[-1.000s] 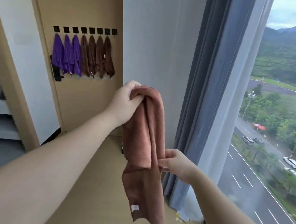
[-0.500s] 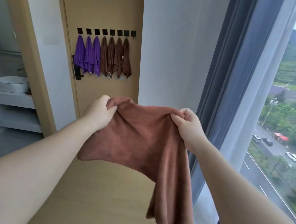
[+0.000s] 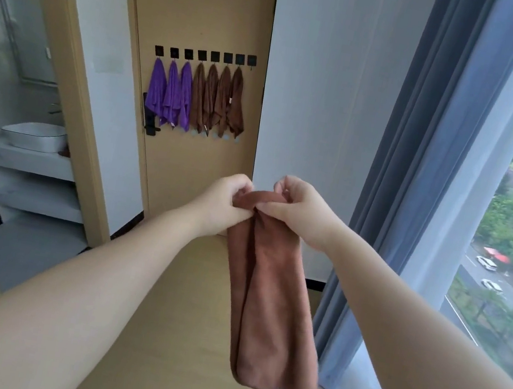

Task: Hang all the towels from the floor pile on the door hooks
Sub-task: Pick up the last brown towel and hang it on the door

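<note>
In mid-air, well short of the door (image 3: 209, 18), the brown towel (image 3: 269, 297) hangs folded lengthwise from its top edge, its lower end clear of the floor (image 3: 179, 333). The left hand (image 3: 227, 203) and right hand (image 3: 299, 211) sit close together at that top fold. Each pinches the cloth between thumb and curled fingers.

On the door, the row of hooks (image 3: 203, 55) carries three purple towels (image 3: 169, 96) and four hung brown towels (image 3: 219, 101). Only the empty hook (image 3: 252, 60), at the row's right end near the door's right edge, is free.

The step in hand looks like gathering the top edge into a small bunch to catch on that hook. To do it well, I would make the pinch tight and narrow so one bunched point meets the hook. I would carry it above the hook's tip, lower it on, and let go only once the weight hangs there. Whether the towel has a hanging loop I cannot tell.
</note>
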`<state>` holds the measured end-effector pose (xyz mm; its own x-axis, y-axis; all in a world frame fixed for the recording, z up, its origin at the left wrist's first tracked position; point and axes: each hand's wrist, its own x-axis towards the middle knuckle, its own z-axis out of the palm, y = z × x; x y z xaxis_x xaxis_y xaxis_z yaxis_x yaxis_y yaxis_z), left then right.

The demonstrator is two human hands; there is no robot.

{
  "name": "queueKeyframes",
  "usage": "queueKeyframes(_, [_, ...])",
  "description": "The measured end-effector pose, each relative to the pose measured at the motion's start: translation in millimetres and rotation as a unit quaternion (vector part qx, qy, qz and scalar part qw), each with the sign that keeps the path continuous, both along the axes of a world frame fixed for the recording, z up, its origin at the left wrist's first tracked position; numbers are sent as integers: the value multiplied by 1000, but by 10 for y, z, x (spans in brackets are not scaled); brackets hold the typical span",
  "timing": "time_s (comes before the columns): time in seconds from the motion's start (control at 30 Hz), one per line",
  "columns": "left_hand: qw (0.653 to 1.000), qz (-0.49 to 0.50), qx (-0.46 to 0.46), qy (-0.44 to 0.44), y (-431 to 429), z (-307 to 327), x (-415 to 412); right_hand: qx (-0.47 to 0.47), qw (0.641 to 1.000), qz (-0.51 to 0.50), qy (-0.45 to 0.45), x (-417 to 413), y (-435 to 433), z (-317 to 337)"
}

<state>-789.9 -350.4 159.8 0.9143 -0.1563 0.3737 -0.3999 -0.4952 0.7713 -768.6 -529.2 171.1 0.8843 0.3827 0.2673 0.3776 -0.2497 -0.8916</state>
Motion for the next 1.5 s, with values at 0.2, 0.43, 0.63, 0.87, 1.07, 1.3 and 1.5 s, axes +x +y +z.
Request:
queueKeyframes(0.2, [996, 29, 54, -61, 597, 91, 271, -180, 955, 110, 208, 267, 441, -73])
queueKeyframes(0.43, [996, 25, 75, -41, 1650, 253, 488, -27, 953, 171, 249, 670, 1290, -56])
queueKeyframes(0.63, [991, 55, 119, -38, 2338, 234, 729, -24, 996, 51, 68, 954, 2067, 8])
queueKeyframes(0.87, [985, 33, 146, 87, 2783, 186, 1042, -79, 996, 35, 28, 1388, 2550, -36])
queueKeyframes(1.07, [972, 99, 214, 11, 2908, 109, 1619, -187, 963, 173, 92, 1933, 2654, -94])
queueKeyframes(1.3, [960, 134, 244, -26, 2951, 97, 2496, -110, 984, 112, 82, 2971, 2854, -282])
queueKeyframes(1.5, [936, 227, 266, -40, 3025, 146, 3351, -125, 985, 93, -77, 3839, 2890, -133])
